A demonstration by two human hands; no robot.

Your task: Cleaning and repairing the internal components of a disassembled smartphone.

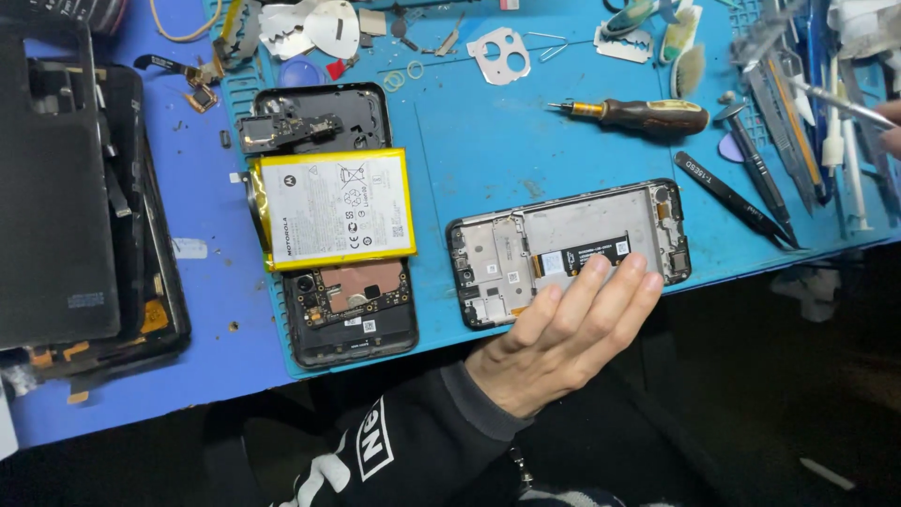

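My left hand lies flat with its fingers together. The fingertips rest on the near edge of an opened phone frame, silver inside with a black flex cable, lying on the blue mat. Only the fingers of my right hand show at the far right edge, blurred. They hold a thin metal tool that points left over the tool row. A second opened black phone lies to the left with a white and yellow battery across it.
A screwdriver with a dark handle, black tweezers and several other tools lie at the back right. A metal camera plate and small parts sit at the back. Dark phone back covers are stacked at the left.
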